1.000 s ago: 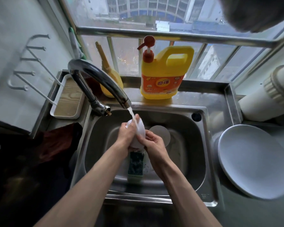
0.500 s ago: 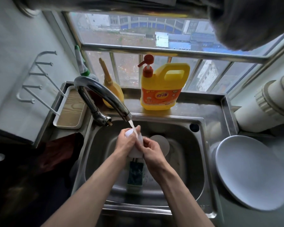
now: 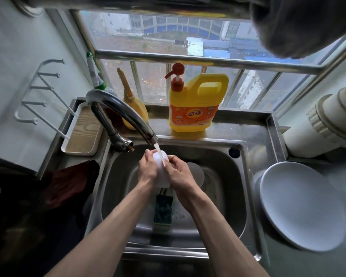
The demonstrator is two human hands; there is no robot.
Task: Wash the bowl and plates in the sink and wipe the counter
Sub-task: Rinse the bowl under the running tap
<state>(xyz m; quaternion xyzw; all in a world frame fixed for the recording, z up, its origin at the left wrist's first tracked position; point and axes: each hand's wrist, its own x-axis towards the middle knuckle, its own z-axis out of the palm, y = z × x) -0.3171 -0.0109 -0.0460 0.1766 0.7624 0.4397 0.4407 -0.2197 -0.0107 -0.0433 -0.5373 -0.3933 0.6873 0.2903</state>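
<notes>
Evidently early on, left hand (image 3: 147, 170) and right hand (image 3: 179, 173) curled their fingers round a small white bowl (image 3: 161, 172) under running water (image 3: 158, 150). A round white plate (image 3: 197, 172) and the steel counter (image 3: 246, 128) seemingly remained to do.

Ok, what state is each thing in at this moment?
Faucet: running, stream hits the bowl.
Bowl: gripped between left hand and right hand.
Sponge: lying in the sink, untouched.
Small plate: in the sink, behind the hands.
Large plate: on the counter right of the sink.
Detergent bottle: upright.
</notes>
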